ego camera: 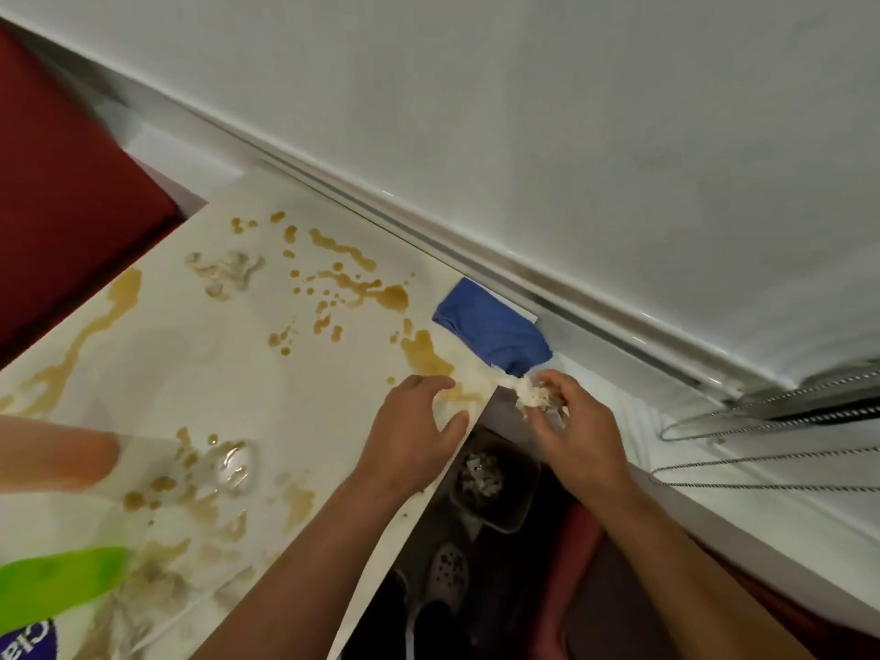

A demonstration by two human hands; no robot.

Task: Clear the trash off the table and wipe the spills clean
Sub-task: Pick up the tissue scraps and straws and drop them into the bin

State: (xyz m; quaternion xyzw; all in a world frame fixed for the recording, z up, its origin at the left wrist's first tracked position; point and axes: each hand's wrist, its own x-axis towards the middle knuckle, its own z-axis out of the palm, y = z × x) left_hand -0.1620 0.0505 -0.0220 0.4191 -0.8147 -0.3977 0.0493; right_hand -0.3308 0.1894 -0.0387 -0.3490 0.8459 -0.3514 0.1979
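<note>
head view: right hand (566,421) around crumpled tissue (532,396), off table (200,373) edge

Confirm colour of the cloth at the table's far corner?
Solid blue, no pattern. The cloth shows in the head view, just beyond the right hand.

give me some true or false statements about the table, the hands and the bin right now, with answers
1. The right hand holds a crumpled white wad past the table edge. True.
2. The blue cloth is in the left hand. False: it lies at the table's far corner, and the left hand rests open on the tabletop.
3. Brown spills are on the table. True.
4. The dark bin on the floor is empty. False: pale scraps lie inside.
</note>
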